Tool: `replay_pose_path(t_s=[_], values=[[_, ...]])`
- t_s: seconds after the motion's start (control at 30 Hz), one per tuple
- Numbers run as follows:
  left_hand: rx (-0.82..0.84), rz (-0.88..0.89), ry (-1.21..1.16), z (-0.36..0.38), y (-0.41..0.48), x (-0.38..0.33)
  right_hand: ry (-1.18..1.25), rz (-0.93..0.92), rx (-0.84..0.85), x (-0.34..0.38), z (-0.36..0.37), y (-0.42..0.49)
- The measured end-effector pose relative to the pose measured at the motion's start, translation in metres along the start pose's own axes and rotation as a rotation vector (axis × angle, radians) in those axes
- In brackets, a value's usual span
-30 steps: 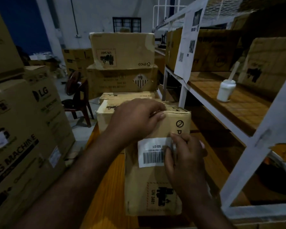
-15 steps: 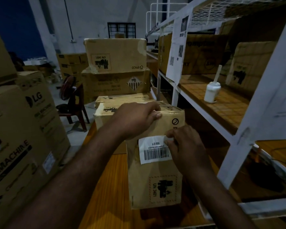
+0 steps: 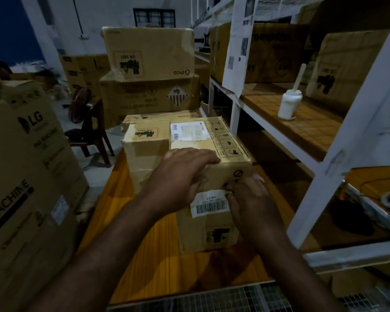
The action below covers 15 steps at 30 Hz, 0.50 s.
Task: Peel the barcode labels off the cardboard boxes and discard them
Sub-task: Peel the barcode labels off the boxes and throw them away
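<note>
The single head view looks forward and down, close over a cardboard box (image 3: 190,233) on a table (image 3: 144,255).

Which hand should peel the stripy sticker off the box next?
The right hand: its fingertips touch the right edge of the barcode label. The left hand lies on top of the box, steadying it.

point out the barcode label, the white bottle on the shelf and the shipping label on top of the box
barcode label (image 3: 209,207): head view, on the black bars
white bottle (image 3: 288,105): head view, on its body
shipping label (image 3: 189,131): head view, on the middle of the white sheet
</note>
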State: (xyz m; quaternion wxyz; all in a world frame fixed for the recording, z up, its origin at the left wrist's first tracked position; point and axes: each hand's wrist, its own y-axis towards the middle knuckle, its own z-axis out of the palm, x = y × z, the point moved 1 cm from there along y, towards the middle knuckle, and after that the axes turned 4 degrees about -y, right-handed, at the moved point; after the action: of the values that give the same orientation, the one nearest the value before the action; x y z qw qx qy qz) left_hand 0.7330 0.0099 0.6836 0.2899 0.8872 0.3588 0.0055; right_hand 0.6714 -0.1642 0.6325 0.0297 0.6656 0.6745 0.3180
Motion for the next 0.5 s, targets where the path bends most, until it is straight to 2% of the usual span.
replay_pose_path(t_s=[0.1, 0.2, 0.3, 0.5], values=[[-0.014, 0.054, 0.015, 0.001, 0.0, 0.004, -0.017, -0.007, -0.109, -0.001, 0.005, -0.003], [-0.083, 0.087, 0.046, 0.009, -0.011, 0.007, -0.028, 0.005, -0.151, -0.003, 0.011, -0.003], [-0.135, 0.088, -0.023, 0.018, -0.024, 0.008, -0.034, -0.022, -0.179, -0.005, 0.014, -0.004], [-0.094, 0.1, -0.022, 0.023, -0.042, 0.021, -0.04, -0.113, -0.192, -0.006, 0.017, -0.008]])
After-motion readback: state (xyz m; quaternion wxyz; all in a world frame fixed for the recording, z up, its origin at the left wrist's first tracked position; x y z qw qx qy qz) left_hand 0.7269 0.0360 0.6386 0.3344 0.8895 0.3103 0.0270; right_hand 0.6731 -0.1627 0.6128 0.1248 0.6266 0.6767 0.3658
